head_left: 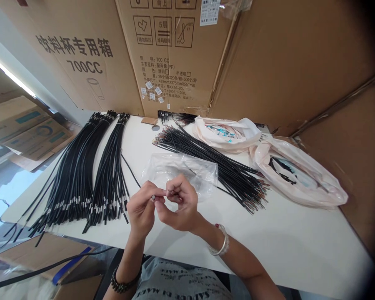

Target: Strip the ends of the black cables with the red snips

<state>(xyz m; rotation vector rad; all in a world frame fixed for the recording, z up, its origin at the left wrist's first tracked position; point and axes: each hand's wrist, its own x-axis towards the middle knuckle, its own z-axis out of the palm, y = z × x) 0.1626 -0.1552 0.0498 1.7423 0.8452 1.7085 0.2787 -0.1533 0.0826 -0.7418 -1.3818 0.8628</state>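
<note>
Near the table's front edge, my left hand [143, 206] pinches a black cable [131, 169] close to its end, where a small metallic tip shows between the fingers. Touching it on the right, my right hand [179, 204] has its fingers curled round dark small pieces too hidden to name. Beneath and behind both hands lies a clear plastic bag [156, 166]. A bundle of black cables with copper-coloured ends [218, 160] stretches to the right behind the bag. More black cables with silver bands [78, 166] lie in bundles at the left.
Two white bags stand at the back right, one with blue-and-silver pieces [226, 143], one with black pieces [303, 179]. Large cardboard boxes [175, 54] wall off the table's back. The white table [268, 241] ends near my body. Another cardboard box [40, 254] is at lower left.
</note>
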